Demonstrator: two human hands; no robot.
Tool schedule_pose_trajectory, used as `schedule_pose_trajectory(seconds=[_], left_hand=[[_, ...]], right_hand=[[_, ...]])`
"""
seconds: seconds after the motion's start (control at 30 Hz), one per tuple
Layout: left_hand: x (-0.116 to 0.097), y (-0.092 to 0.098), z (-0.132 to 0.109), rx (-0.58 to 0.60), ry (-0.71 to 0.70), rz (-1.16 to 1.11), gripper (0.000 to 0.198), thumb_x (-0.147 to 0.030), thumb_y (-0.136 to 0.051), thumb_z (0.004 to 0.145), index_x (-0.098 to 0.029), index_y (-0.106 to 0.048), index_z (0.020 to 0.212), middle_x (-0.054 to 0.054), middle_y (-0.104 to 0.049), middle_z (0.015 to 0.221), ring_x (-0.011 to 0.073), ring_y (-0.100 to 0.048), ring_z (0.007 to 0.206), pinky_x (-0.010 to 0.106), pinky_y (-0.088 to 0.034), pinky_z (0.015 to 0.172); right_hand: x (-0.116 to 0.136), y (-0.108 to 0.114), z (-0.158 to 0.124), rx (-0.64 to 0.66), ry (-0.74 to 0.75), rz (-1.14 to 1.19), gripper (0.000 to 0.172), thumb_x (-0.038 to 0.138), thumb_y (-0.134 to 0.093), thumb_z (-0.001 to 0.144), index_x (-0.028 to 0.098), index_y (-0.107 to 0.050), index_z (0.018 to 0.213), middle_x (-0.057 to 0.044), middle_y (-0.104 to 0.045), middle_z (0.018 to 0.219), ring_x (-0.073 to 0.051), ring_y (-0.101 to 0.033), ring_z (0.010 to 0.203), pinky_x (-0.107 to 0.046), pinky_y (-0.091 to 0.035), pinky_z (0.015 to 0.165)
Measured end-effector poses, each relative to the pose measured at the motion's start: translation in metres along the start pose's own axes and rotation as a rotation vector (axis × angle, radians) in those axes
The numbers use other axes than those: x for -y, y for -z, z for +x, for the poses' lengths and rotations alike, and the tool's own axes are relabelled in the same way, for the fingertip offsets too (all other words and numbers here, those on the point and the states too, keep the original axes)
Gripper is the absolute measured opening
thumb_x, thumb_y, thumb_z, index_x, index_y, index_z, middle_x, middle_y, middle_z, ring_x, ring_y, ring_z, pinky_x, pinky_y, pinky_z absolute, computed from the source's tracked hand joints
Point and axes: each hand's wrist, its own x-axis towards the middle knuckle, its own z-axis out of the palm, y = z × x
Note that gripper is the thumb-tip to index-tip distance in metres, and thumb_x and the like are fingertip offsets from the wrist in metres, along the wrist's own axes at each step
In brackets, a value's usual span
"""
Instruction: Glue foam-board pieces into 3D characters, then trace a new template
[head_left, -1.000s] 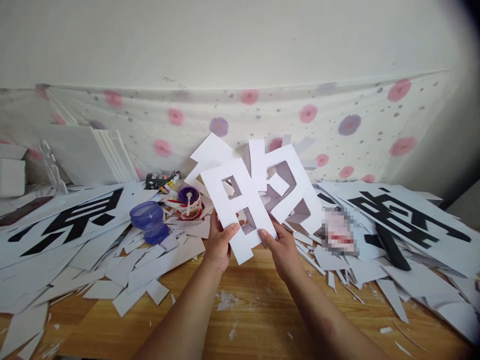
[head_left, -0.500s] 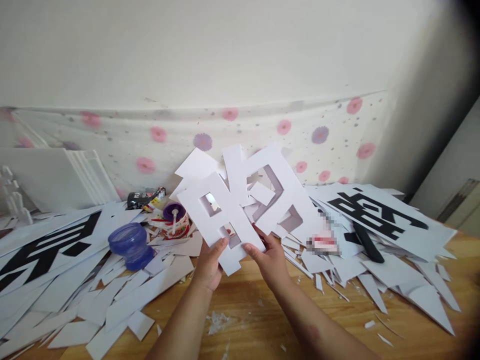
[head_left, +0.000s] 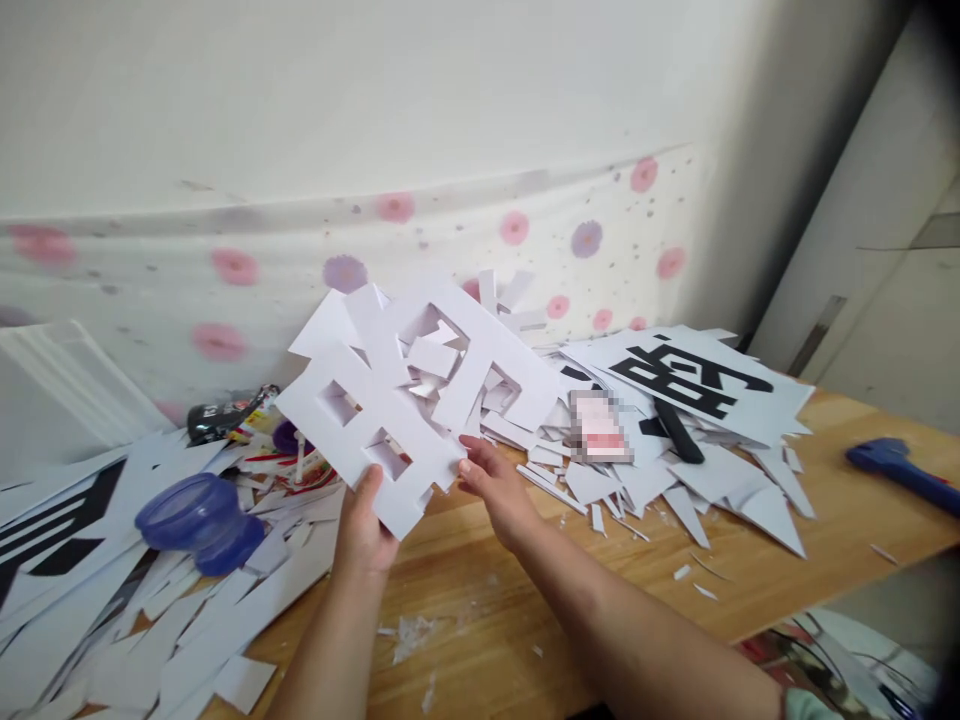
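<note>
A white foam board letter cut-out point(head_left: 420, 400) with several square openings is tilted up in front of me. My left hand point(head_left: 367, 525) grips its lower left end, with the thumb on the front face and the other fingers hidden behind. My right hand point(head_left: 499, 485) is at its lower right corner, thumb and fingertips closed at the edge. Loose white scraps show through the openings. A blue translucent plastic container point(head_left: 199, 525) is left of my hands. A pixelated pinkish packet point(head_left: 600, 428) lies to the right.
White offcuts point(head_left: 172, 630) cover the wooden table point(head_left: 480, 640) on both sides. Printed sheets with black characters point(head_left: 690, 385) are piled at right, a black-handled tool point(head_left: 679, 432) on them. A blue tool handle point(head_left: 900, 465) lies at the right edge. Foam boards point(head_left: 71, 385) lean at left.
My view has turned to the right, bringing the blue tool handle into sight. The cut-out has tilted, and my right thumb has shifted from its face to its edge.
</note>
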Motion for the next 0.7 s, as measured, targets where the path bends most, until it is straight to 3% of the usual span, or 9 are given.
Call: schedule_pose_trajectory(seconds=[0.1, 0.17, 0.3, 0.43, 0.6, 0.7], left_hand=[[0.001, -0.002, 0.000, -0.004, -0.003, -0.002, 0.060, -0.041, -0.088, 0.059, -0.021, -0.067, 0.112, 0.004, -0.075, 0.100, 0.0221, -0.069, 0.085, 0.032, -0.062, 0.066], [0.002, -0.004, -0.001, -0.019, 0.000, 0.002, 0.059, -0.041, -0.088, 0.059, -0.022, -0.068, 0.111, 0.004, -0.074, 0.105, 0.0232, -0.069, 0.090, 0.033, -0.062, 0.069], [-0.001, -0.007, -0.002, -0.040, 0.029, 0.013, 0.061, -0.043, -0.090, 0.055, -0.022, -0.070, 0.109, 0.004, -0.073, 0.112, 0.0251, -0.068, 0.097, 0.032, -0.062, 0.072], [-0.005, -0.007, -0.004, -0.061, 0.063, -0.001, 0.063, -0.048, -0.090, 0.053, -0.023, -0.070, 0.108, 0.002, -0.074, 0.107, 0.0235, -0.069, 0.092, 0.030, -0.062, 0.069], [-0.005, -0.005, -0.003, -0.038, 0.073, -0.049, 0.059, -0.047, -0.090, 0.053, -0.023, -0.069, 0.102, 0.001, -0.076, 0.094, 0.0211, -0.071, 0.080, 0.029, -0.060, 0.064], [-0.008, -0.003, -0.004, -0.024, 0.096, -0.074, 0.049, -0.044, -0.086, 0.060, -0.021, -0.068, 0.100, 0.001, -0.076, 0.087, 0.0216, -0.071, 0.073, 0.033, -0.061, 0.063]], right_hand=[[0.005, -0.001, -0.001, 0.083, -0.060, 0.072, 0.065, 0.058, -0.077, 0.067, 0.022, -0.065, 0.120, -0.007, -0.071, 0.101, -0.023, -0.067, 0.090, -0.034, -0.054, 0.074], [0.007, -0.001, -0.001, 0.129, -0.060, 0.124, 0.062, 0.055, -0.079, 0.066, 0.023, -0.067, 0.117, -0.005, -0.072, 0.099, -0.022, -0.067, 0.090, -0.034, -0.054, 0.077], [0.009, -0.001, -0.001, 0.063, -0.008, 0.129, 0.052, 0.049, -0.083, 0.058, 0.020, -0.071, 0.100, -0.005, -0.075, 0.092, -0.026, -0.068, 0.089, -0.040, -0.054, 0.084], [0.015, -0.001, -0.001, 0.052, 0.015, 0.100, 0.052, 0.050, -0.084, 0.054, 0.021, -0.071, 0.096, -0.005, -0.076, 0.091, -0.028, -0.069, 0.091, -0.043, -0.053, 0.086], [0.027, 0.004, -0.004, 0.194, 0.012, 0.018, 0.067, 0.060, -0.082, 0.059, 0.021, -0.069, 0.112, -0.008, -0.075, 0.102, -0.030, -0.067, 0.102, -0.046, -0.049, 0.094], [0.029, 0.029, -0.015, 0.159, -0.018, -0.071, 0.080, 0.066, -0.078, 0.064, 0.020, -0.061, 0.128, -0.013, -0.072, 0.112, -0.029, -0.066, 0.106, -0.049, -0.047, 0.096]])
